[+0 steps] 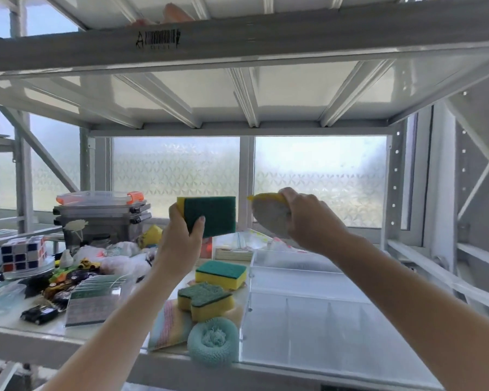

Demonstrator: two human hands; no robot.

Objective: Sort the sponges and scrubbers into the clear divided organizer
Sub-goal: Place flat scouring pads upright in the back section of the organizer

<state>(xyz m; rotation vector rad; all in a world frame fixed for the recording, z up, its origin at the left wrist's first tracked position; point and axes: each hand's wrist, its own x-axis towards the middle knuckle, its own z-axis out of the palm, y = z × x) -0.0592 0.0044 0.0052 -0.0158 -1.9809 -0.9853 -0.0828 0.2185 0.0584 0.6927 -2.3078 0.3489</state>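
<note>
My left hand (181,235) holds up a yellow sponge with a green scouring face (212,214) above the shelf. My right hand (311,218) grips a grey and yellow oval sponge (268,214), raised over the far end of the clear divided organizer (308,320). The organizer lies on the right of the shelf and its compartments look empty. Left of it on the shelf rest a yellow and green sponge (220,273), a notched yellow and green sponge (205,300), a teal mesh scrubber (213,338) at the front edge, and a striped pastel cloth (168,325).
Toy cars (68,277), a puzzle cube (23,253), plastic bags and a packet of scouring pads (93,300) crowd the shelf's left side. Stacked lidded boxes (102,213) stand at the back left. An upper shelf (237,46) hangs low overhead. Frosted windows are behind.
</note>
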